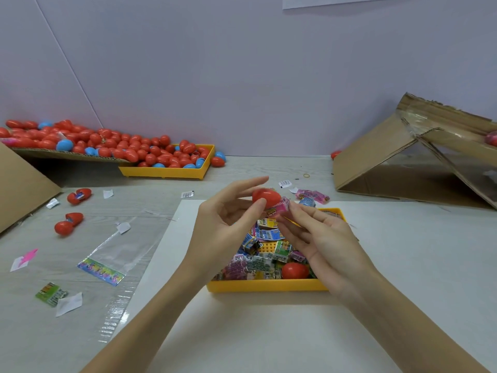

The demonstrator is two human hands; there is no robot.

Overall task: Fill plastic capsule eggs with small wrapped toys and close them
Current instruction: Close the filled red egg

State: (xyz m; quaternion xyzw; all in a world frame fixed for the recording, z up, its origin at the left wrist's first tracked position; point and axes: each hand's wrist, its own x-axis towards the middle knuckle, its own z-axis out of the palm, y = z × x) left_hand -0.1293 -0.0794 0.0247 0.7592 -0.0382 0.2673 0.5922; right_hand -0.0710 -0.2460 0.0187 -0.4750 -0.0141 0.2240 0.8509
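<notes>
Egg (266, 197) in L hand (228, 219); R hand (322, 238) pinches pink pkt (279, 208); print unreadable

Two hands (228, 211) (320, 232). Two yellow trays (166, 172) (266, 288). Two open red eggs (79, 196) (68, 223) lie on the counter (161, 200); one red egg (266, 198) is held, another (294, 271) sits among the toys. The far egg pile is too many to count.
</notes>
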